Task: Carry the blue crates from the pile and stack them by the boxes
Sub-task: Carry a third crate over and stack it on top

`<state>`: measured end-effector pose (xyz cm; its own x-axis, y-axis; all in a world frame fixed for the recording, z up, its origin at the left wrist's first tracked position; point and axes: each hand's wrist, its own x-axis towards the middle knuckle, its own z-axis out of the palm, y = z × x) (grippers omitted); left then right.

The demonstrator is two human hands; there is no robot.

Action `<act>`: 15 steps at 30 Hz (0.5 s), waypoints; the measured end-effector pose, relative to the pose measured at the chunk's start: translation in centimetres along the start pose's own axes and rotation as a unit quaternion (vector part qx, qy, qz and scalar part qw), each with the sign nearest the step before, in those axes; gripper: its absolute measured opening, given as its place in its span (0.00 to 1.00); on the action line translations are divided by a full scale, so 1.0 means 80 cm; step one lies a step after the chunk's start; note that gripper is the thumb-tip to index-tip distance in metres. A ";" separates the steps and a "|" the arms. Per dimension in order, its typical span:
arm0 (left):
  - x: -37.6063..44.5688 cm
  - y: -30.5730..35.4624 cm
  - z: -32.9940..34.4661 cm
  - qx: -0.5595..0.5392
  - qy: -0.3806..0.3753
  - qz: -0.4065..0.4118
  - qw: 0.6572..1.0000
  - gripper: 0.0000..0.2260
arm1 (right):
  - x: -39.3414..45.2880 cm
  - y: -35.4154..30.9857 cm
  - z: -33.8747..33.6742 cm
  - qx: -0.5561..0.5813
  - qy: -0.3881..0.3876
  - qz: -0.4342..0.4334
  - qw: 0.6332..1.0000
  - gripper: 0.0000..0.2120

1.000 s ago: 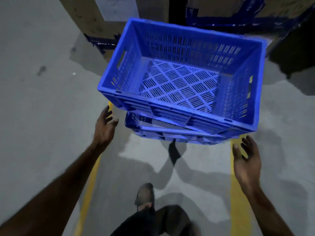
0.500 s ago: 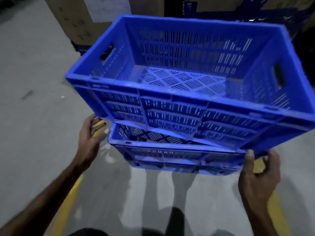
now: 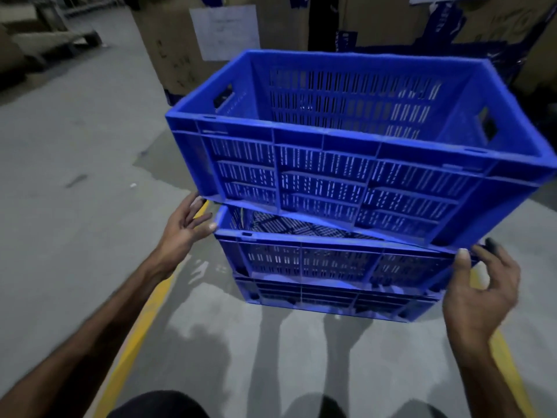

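Three blue slatted crates stand stacked on the grey floor. The top crate (image 3: 331, 176) sits tilted, its left end raised off the second crate (image 3: 331, 260), which rests in the bottom crate (image 3: 331, 300). My left hand (image 3: 184, 230) is at the stack's left side with fingers spread, its thumb touching the second crate's near-left corner and its fingertips at the top crate's lower corner. My right hand (image 3: 479, 291) is at the near-right corner of the second crate, thumb on the front of the rim and fingers curled behind it.
Tall cardboard boxes (image 3: 171, 49) with a white paper sheet (image 3: 224, 31) stand right behind the stack. Yellow floor lines (image 3: 135, 342) run on both sides of me. More boxes lie at the far left (image 3: 36, 40). My legs show at the bottom edge.
My view dropped lower and closer to the stack. Both hands, open and apart from the crates a second ago, now touch the stack's near corners. The top crate sits more level.
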<state>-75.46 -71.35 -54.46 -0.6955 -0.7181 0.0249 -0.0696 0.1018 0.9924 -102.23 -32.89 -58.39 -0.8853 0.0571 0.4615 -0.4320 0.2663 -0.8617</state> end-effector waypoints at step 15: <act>0.059 -0.015 0.008 0.232 0.226 0.129 0.937 0.09 | 0.033 0.022 -0.007 0.004 0.017 -0.042 0.999 0.04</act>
<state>-79.10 -74.45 -55.58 -0.3654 -0.8356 0.4102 -0.3169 0.5261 0.7892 -105.24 -31.72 -58.52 -0.8399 0.0669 0.5387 -0.5058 0.2639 -0.8213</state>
